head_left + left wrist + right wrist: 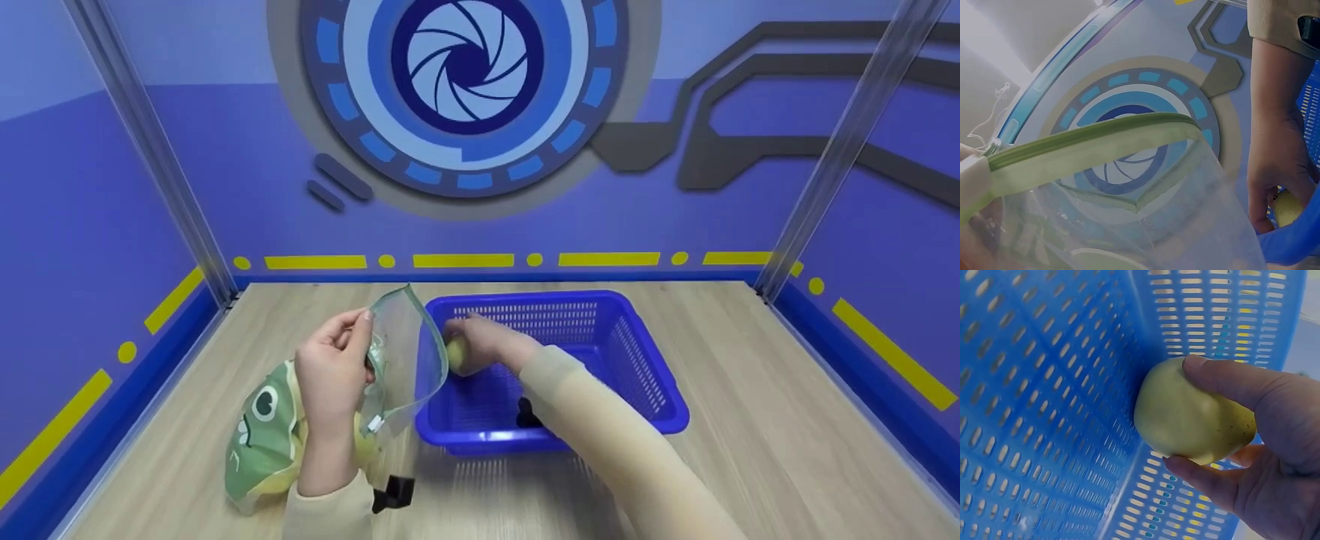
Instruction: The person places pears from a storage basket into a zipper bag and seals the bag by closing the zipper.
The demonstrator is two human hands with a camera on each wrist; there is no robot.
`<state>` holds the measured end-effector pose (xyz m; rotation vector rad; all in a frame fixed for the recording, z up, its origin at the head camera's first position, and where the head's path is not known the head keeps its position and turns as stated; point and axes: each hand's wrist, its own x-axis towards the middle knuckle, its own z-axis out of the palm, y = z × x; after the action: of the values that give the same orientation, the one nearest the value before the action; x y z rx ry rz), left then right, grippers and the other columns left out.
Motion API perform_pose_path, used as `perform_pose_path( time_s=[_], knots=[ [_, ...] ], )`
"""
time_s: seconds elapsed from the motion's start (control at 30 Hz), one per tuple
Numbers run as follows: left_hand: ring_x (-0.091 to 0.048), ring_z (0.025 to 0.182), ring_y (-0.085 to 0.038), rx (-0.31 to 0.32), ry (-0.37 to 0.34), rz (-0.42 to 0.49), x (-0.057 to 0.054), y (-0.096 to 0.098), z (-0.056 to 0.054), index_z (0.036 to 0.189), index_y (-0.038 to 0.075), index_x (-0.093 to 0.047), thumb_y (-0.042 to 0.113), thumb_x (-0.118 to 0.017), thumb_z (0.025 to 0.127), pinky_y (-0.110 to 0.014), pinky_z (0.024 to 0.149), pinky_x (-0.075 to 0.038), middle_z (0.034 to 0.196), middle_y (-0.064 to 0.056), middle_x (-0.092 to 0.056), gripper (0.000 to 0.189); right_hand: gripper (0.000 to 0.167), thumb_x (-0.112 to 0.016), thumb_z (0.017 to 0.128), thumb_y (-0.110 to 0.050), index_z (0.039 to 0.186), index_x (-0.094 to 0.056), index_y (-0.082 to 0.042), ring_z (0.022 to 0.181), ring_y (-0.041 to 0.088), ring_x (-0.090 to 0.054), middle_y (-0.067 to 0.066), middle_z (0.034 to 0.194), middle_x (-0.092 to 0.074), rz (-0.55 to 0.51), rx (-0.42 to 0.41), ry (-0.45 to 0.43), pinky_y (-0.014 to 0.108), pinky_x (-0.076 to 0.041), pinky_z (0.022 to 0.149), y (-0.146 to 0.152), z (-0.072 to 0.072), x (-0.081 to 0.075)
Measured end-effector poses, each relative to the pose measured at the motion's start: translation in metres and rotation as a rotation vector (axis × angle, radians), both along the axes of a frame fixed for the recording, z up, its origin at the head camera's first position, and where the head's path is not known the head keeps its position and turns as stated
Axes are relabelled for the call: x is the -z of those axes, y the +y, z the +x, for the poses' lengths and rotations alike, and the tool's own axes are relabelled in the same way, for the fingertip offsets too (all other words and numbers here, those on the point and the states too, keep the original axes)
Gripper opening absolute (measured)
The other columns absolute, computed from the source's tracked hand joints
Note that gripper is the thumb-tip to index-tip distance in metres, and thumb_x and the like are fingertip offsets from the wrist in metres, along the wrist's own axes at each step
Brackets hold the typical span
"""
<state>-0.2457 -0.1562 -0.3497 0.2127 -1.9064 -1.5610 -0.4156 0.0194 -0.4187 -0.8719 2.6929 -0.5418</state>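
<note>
My left hand (334,367) pinches the edge of a zip bag (409,352) with a clear upper part, a green zipper rim and a white slider. Its mouth gapes toward the basket. Below and left of that hand bulges the bag's green lower part (262,431), printed with a big-eyed cartoon face. Inside the blue basket (551,437), at its left end, my right hand (484,345) holds a smooth yellow-green fruit (1185,416) with dark specks at one end. Thumb and fingers grip it from opposite sides, close to the slotted basket wall.
The basket stands on a wood-grain table (750,420), right of the bag. Blue-violet panels (480,232) with yellow marks enclose the back and sides. Metal posts (165,165) rise at the back corners. Black mounts (395,493) sit at the wrists.
</note>
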Motion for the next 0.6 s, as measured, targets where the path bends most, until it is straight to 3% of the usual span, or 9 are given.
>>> perform_pose_path(
  time_s=[0.3, 0.6],
  knots=[
    [-0.044, 0.034, -0.007, 0.003, 0.004, -0.003, 0.0, 0.001, 0.001, 0.106, -0.001, -0.078, 0.012, -0.069, 0.098, -0.018, 0.037, -0.035, 0.049, 0.009, -0.042, 0.018, 0.05, -0.084, 0.079, -0.009, 0.125, -0.066, -0.015, 0.109, 0.026, -0.058, 0.012, 0.123, -0.063, -0.062, -0.061, 0.032, 0.044, -0.055, 0.095, 0.005, -0.001, -0.017],
    [-0.045, 0.033, -0.008, 0.009, -0.001, 0.004, -0.002, 0.001, 0.003, 0.109, -0.001, -0.077, 0.015, -0.07, 0.098, -0.018, 0.037, -0.034, 0.049, 0.009, -0.042, 0.021, 0.047, -0.085, 0.077, -0.01, 0.121, -0.067, -0.017, 0.102, 0.024, -0.059, 0.012, 0.123, -0.063, -0.208, -0.043, 0.037, 0.039, -0.057, 0.086, 0.014, 0.002, -0.037]
  ],
)
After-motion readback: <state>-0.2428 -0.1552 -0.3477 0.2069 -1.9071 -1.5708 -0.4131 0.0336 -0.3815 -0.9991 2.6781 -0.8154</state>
